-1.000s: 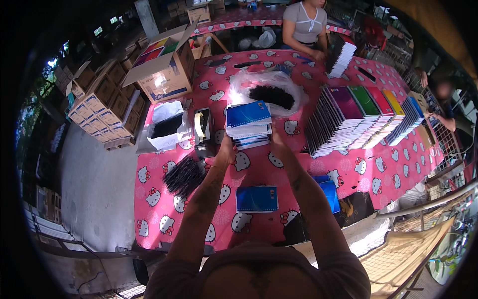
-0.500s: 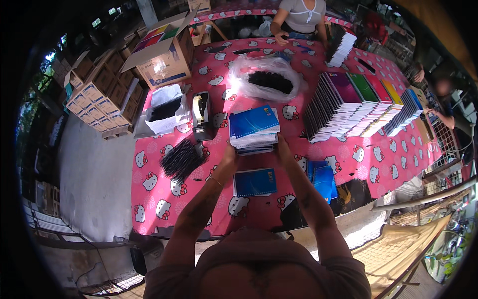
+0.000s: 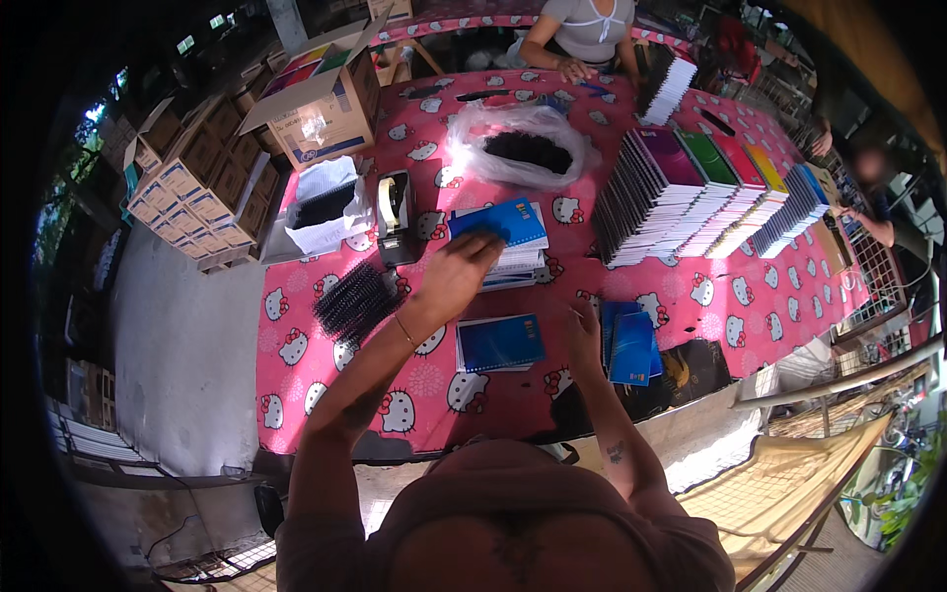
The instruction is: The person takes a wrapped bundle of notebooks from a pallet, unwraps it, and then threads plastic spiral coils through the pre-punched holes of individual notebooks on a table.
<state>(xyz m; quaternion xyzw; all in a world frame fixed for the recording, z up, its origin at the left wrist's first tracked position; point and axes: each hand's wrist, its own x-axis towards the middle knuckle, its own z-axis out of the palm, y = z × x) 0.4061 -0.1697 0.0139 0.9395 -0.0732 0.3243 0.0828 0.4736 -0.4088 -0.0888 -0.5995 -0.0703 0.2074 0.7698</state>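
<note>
A stack of blue-covered notebooks (image 3: 515,219) with white pages stands in the middle of the table. My left hand (image 3: 466,266) lies over the left part of its top cover, fingers stretched out on the blue surface, thumb hidden. Lower and to the right, my right hand (image 3: 582,331) is off the stack with its fingers drawn together; a small pale bit shows at the fingertips, too small to name. Between my forearms sits a lower pile of blue notebooks (image 3: 501,342). More blue notebooks (image 3: 634,345) lie right of my right hand. Black spiral coils (image 3: 357,304) lie left of my left forearm.
A tape dispenser (image 3: 396,222) and a paper-lined box of dark coils (image 3: 326,205) stand left. Behind the stack lies a plastic bag (image 3: 473,158) of black coils. Rows of colored spiral notebooks (image 3: 681,207) stand right. Cartons (image 3: 326,118) rise far left; another person (image 3: 587,39) stands across the table.
My hands have left the sides of the stack. The left has moved onto its top cover; the right has drawn back toward me. The person opposite has lowered a hand to the table.
</note>
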